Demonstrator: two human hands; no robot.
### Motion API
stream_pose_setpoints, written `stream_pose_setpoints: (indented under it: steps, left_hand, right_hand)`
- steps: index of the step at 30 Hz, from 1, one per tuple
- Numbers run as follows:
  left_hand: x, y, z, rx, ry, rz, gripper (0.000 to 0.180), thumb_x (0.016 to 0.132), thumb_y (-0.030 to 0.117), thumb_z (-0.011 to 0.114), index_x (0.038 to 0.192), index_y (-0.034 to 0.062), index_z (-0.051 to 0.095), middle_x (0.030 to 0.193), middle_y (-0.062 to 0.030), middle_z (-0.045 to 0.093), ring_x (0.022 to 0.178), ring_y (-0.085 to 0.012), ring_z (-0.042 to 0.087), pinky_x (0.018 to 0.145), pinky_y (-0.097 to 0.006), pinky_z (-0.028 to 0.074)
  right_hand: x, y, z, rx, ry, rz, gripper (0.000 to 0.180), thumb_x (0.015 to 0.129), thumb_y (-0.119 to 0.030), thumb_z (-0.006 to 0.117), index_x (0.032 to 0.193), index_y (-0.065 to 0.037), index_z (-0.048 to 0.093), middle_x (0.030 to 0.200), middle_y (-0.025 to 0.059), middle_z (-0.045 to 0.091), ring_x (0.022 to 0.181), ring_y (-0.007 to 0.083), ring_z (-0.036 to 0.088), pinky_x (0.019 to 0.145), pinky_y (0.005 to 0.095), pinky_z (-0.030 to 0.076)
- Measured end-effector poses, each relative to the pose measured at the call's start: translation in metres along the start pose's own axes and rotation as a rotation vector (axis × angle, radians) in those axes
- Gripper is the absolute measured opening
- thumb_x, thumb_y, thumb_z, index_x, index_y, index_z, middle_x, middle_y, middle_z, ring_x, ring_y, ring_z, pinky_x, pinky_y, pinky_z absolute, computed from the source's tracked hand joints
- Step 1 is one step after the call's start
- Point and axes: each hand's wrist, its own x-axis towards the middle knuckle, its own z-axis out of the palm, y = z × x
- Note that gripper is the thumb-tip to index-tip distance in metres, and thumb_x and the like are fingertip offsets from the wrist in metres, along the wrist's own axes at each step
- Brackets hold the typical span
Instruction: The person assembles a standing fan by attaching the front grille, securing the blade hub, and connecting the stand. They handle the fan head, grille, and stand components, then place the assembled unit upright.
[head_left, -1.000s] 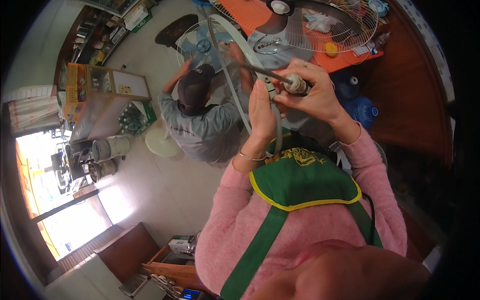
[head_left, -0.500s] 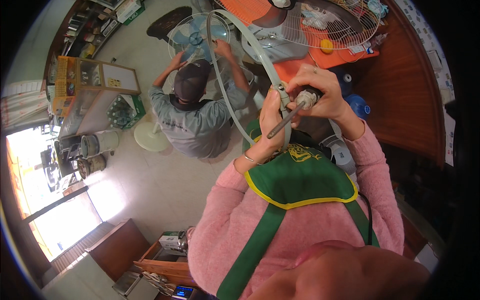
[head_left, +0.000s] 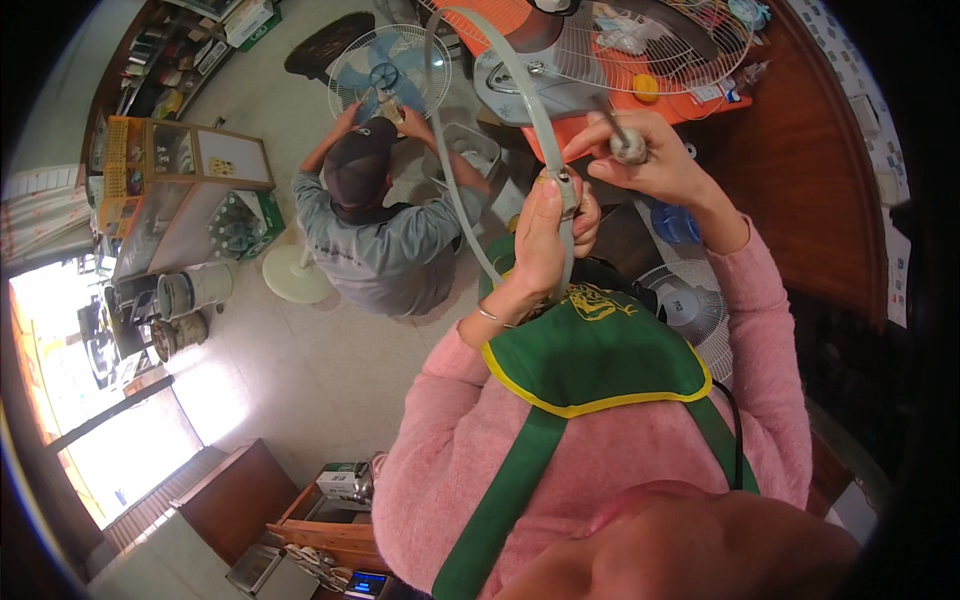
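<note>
Head view: the right hand (head_left: 668, 165) had shifted toward 1 o'clock, near the clasp (head_left: 567, 197) on the pale hoop (head_left: 541, 118). Its fingers were curled around the handle of a slim-shafted tool (head_left: 629, 150), whose shaft had swung from between 7 and 8 o'clock to about 11. The left hand's (head_left: 540, 246) fingers stayed clamped on the pale hoop beside the clasp, above centre toward 1 o'clock. With the shaft turned away, the tool seemed idle, the clasp merely being steadied.

Ring (head_left: 540, 115) in left fingers (head_left: 585, 217), screwdriver (head_left: 629, 149) in right fingers (head_left: 590, 138), co-worker (head_left: 375, 245) ahead left.
</note>
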Motion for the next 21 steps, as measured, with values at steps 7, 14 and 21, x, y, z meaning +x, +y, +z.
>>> stream_pose_setpoints:
  steps: [7,14,21]
  left_hand:
    - [-0.003,0.009,0.004,-0.043,-0.054,-0.102,0.038,0.099,0.046,0.033,0.087,0.0101,0.038,0.062,-0.0025,0.032,0.048,-0.0095,0.026,0.041,-0.023,0.018]
    - [-0.008,0.008,0.007,-0.046,-0.062,-0.119,0.035,0.1,0.043,0.032,0.087,0.0104,0.038,0.063,-0.0024,0.032,0.049,-0.0095,0.026,0.042,-0.023,0.019]
    - [-0.011,0.007,0.005,-0.039,-0.101,-0.128,0.037,0.1,0.045,0.032,0.089,0.0101,0.039,0.064,-0.0025,0.033,0.05,-0.0095,0.026,0.043,-0.023,0.019]
  right_hand:
    - [0.017,0.007,-0.005,0.02,-0.211,-0.03,0.018,0.083,-0.012,0.07,0.096,0.001,0.069,0.083,0.004,0.066,0.077,0.0087,0.059,0.07,0.0243,0.047]
    - [0.019,0.0,-0.008,0.113,-0.304,0.076,0.015,0.082,-0.01,0.071,0.091,0.001,0.069,0.084,0.0034,0.068,0.079,0.0084,0.06,0.073,0.0242,0.048]
    - [0.017,-0.007,-0.01,0.062,-0.317,0.057,0.013,0.081,-0.009,0.071,0.089,0.001,0.068,0.081,0.0028,0.067,0.076,0.0077,0.059,0.07,0.0244,0.047]
